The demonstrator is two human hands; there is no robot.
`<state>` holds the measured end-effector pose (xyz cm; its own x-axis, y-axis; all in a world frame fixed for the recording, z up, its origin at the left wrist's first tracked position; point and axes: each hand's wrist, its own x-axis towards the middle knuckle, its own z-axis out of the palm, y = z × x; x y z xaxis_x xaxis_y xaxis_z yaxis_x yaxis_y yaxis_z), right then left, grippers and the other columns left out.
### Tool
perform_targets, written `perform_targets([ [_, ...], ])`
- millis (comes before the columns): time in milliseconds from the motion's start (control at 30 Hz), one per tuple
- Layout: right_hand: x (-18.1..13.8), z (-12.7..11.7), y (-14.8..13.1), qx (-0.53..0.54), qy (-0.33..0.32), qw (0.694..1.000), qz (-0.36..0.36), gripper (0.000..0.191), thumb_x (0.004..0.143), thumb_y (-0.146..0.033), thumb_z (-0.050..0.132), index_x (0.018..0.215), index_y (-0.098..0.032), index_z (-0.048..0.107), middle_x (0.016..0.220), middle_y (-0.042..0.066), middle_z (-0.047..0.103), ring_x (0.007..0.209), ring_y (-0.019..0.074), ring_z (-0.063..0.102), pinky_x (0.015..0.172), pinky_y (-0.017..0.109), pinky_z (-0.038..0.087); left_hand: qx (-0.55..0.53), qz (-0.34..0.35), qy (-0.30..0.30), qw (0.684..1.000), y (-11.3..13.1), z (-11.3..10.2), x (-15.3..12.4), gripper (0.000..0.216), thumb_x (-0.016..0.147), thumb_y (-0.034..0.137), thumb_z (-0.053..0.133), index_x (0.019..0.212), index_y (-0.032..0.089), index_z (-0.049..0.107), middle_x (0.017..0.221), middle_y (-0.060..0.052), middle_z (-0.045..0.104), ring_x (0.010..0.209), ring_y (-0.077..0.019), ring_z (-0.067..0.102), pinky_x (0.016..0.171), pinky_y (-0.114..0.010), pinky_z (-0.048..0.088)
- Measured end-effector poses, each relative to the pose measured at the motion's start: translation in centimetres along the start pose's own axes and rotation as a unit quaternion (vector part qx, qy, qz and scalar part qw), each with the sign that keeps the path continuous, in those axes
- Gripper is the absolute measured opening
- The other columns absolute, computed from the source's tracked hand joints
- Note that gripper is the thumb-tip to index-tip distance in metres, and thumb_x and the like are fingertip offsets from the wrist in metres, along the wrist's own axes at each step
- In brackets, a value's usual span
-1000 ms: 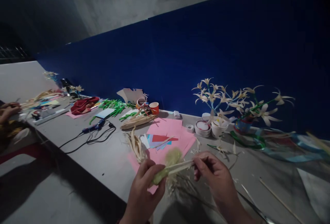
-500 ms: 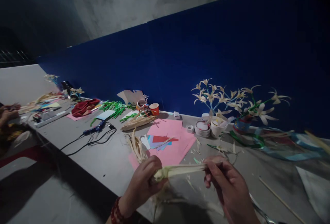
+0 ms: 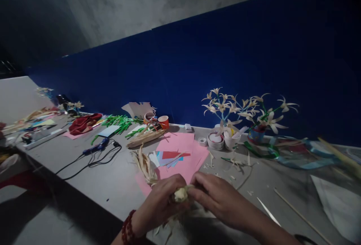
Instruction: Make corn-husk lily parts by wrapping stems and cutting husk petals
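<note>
My left hand (image 3: 162,204) is closed around a bundle of pale dried husk strips (image 3: 181,194), with a red bead bracelet (image 3: 126,231) on its wrist. My right hand (image 3: 218,199) has its fingers pinched onto the same bundle, right beside the left hand. Both hands sit low over the near edge of the grey table (image 3: 113,177). Loose husk shreds hang below the bundle.
Pink paper sheets (image 3: 184,155) with coloured scraps lie just beyond my hands, beside a husk pile (image 3: 145,164). Further back stand white husk flowers (image 3: 242,111), tape rolls (image 3: 216,139), paper cups (image 3: 163,121), green stems (image 3: 120,121), a glue gun with black cable (image 3: 97,151). Thin sticks (image 3: 299,213) lie right.
My right hand, which was pulling a husk strip out to the right, has come back in against the left hand. The strip is no longer stretched between them. The view shifted slightly.
</note>
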<state>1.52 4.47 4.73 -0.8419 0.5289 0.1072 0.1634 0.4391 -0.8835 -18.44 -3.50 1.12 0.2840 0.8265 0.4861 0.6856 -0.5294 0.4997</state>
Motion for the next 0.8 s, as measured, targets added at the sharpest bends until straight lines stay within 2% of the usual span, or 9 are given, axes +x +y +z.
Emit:
perform_targets([
  [133,0.8,1.6,1.6,0.113,-0.022,0.992,0.044,0.031,0.087,-0.049,0.050,0.072,-0.022,0.054,0.061,-0.006,0.046,0.055,0.0123,0.041,0.052,0.024,0.031,-0.016,-0.023,-0.010,1.000,0.0,0.4,0.1,0.041,0.089,0.060,0.043,0.085,0.020,0.054,0.076,-0.004,0.062,0.066,-0.0172,0.057,0.059,-0.026,0.044],
  [233,0.6,1.9,2.6,0.209,-0.050,0.971,0.104,0.038,0.080,-0.060,0.052,0.068,-0.024,0.048,0.046,-0.013,0.033,0.037,0.0075,0.023,0.036,0.021,0.019,-0.028,-0.042,-0.024,0.998,-0.2,0.5,0.2,0.041,0.085,0.062,0.049,0.084,0.021,0.056,0.075,-0.003,0.062,0.064,-0.0168,0.056,0.057,-0.025,0.042],
  [333,0.0,0.8,2.8,0.263,-0.010,0.955,0.140,0.046,0.070,-0.067,0.060,0.064,-0.025,0.043,0.041,-0.015,0.030,0.033,0.0052,0.017,0.032,0.020,0.012,-0.045,-0.072,-0.023,0.996,-1.0,0.2,-0.1,0.028,0.083,0.049,0.061,0.083,0.022,0.059,0.075,-0.001,0.063,0.063,-0.0160,0.055,0.057,-0.024,0.041],
  [400,-0.7,-0.6,2.7,0.282,0.033,0.946,0.154,0.050,0.067,-0.069,0.064,0.063,-0.025,0.041,0.041,-0.016,0.026,0.034,0.0045,0.013,0.033,0.020,0.008,-0.064,-0.106,0.002,0.992,-1.7,-0.3,-0.4,0.016,0.082,0.037,0.066,0.082,0.022,0.061,0.075,0.000,0.063,0.065,-0.0161,0.055,0.059,-0.024,0.040],
  [467,-1.3,-2.0,2.5,0.294,0.069,0.940,0.161,0.049,0.069,-0.067,0.065,0.065,-0.025,0.040,0.043,-0.017,0.024,0.038,0.0045,0.009,0.035,0.019,0.006,-0.094,-0.145,0.044,0.984,-2.3,-0.7,-0.7,0.011,0.081,0.030,0.068,0.083,0.022,0.061,0.080,-0.001,0.064,0.071,-0.0174,0.056,0.064,-0.025,0.043],
  [567,-2.2,-2.9,2.5,0.302,0.068,0.935,0.174,0.046,0.072,-0.063,0.066,0.069,-0.023,0.045,0.046,-0.015,0.033,0.039,0.0043,0.015,0.037,0.018,0.009,-0.172,-0.203,0.103,0.959,-2.6,-0.7,-0.7,0.018,0.084,0.036,0.063,0.092,0.020,0.062,0.084,-0.004,0.065,0.072,-0.0181,0.059,0.065,-0.027,0.048],
  [700,-3.2,-1.9,3.1,0.297,0.055,0.934,0.190,0.046,0.073,-0.065,0.065,0.070,-0.022,0.048,0.044,-0.012,0.043,0.037,0.0043,0.025,0.037,0.017,0.016,-0.301,-0.278,0.170,0.896,-2.2,-0.4,0.0,0.038,0.094,0.043,0.039,0.113,0.016,0.057,0.087,-0.010,0.068,0.070,-0.0193,0.066,0.063,-0.032,0.055],
  [800,-4.0,-1.1,3.9,0.275,0.088,0.937,0.196,0.044,0.075,-0.063,0.064,0.072,-0.021,0.051,0.045,-0.012,0.042,0.038,0.0046,0.028,0.039,0.017,0.020,-0.377,-0.315,0.201,0.847,-1.8,-0.6,0.5,0.040,0.094,0.038,0.034,0.110,0.014,0.061,0.091,-0.012,0.071,0.076,-0.0216,0.069,0.069,-0.036,0.057],
])
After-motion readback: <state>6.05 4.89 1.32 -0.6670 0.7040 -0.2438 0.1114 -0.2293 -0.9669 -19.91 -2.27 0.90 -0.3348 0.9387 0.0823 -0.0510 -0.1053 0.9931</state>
